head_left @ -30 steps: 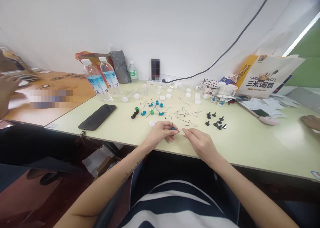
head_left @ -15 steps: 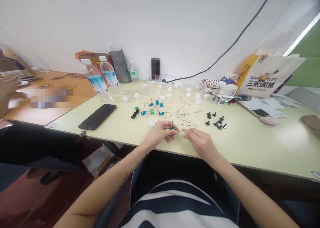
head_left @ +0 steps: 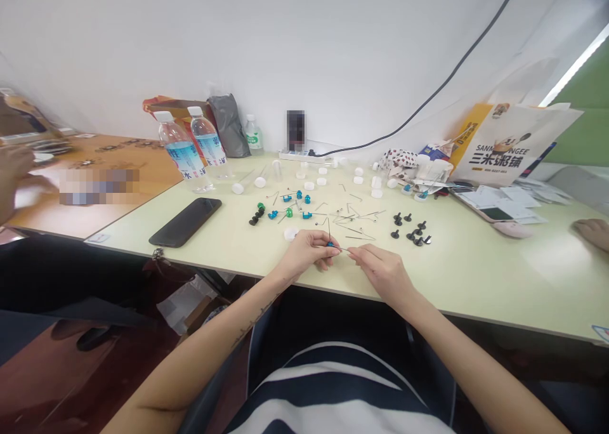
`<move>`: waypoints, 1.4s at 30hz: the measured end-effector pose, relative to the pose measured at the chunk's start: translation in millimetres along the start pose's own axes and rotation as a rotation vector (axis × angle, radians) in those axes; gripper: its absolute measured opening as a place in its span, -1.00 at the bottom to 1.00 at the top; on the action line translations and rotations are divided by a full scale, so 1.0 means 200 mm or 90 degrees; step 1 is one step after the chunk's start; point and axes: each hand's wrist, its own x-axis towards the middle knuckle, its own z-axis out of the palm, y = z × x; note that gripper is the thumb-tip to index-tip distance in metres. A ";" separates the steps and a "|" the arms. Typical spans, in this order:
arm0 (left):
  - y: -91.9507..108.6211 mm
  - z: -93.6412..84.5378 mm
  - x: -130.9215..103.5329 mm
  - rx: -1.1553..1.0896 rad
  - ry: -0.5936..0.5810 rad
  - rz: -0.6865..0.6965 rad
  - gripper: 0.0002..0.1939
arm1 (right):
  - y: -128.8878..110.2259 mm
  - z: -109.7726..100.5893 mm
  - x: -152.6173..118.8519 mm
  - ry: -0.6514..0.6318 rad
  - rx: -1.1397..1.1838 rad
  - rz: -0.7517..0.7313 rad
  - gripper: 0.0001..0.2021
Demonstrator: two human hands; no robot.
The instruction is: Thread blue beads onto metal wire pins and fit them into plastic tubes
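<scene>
Near the table's front edge, my left hand pinches a small blue part, mostly covered by the fingers. A thin dark metal rod sticks up from it. My right hand is closed on the end of another thin metal rod, which reaches across to the blue part; how the two join is too small to make out. Just beyond the hands lie several bent thin wires, several loose blue parts and a green part. A white cap rests by my left hand.
A black phone and water bottles are on the left. Black knob-like screws lie to the right. White-capped clear tubes, a power strip and a paper bag stand behind. Other people's hands show at both sides.
The rod in my right hand has tilted slightly, with the hand shifting a little. My left hand still holds the blue part in the same place.
</scene>
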 end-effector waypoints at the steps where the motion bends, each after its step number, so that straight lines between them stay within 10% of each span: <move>1: 0.00 0.00 0.00 0.002 0.001 0.000 -0.74 | 0.00 0.00 0.00 -0.002 0.000 0.002 -0.83; 24: -0.01 0.00 0.00 0.022 -0.018 0.031 -0.71 | -0.01 0.00 -0.02 0.024 -0.141 -0.038 -0.77; 42: 0.00 0.01 0.00 0.017 -0.008 0.018 -0.77 | -0.01 -0.01 0.01 -0.012 0.018 0.062 -0.80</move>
